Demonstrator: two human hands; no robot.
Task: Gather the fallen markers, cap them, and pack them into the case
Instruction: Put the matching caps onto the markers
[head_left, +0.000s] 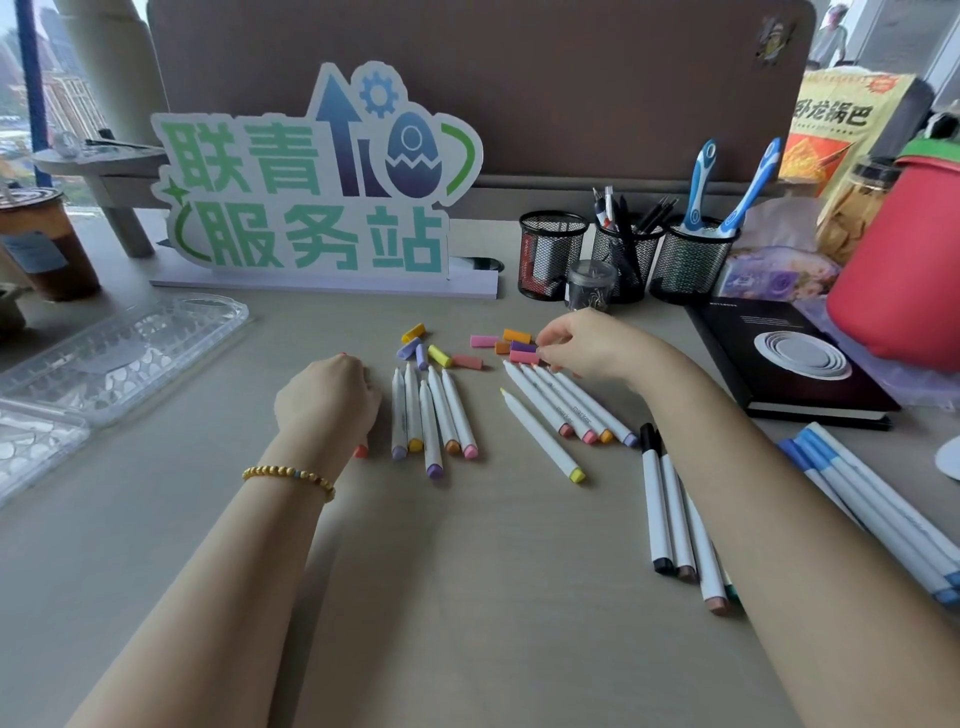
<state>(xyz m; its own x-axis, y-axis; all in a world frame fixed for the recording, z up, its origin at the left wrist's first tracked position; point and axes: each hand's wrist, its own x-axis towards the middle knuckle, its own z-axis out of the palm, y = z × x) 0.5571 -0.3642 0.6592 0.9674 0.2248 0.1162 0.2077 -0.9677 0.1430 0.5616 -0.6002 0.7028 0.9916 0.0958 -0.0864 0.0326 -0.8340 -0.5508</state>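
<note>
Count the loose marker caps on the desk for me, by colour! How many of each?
Yellow caps: 2
Purple caps: 3
Orange caps: 2
Pink caps: 2
Coral cap: 1
Total showing: 10

Behind: cut-out sign (317, 176), three mesh pen cups (551, 254) — black notebook (789, 358) right, red container (904, 265), iced drink (47, 244) far left.
</note>
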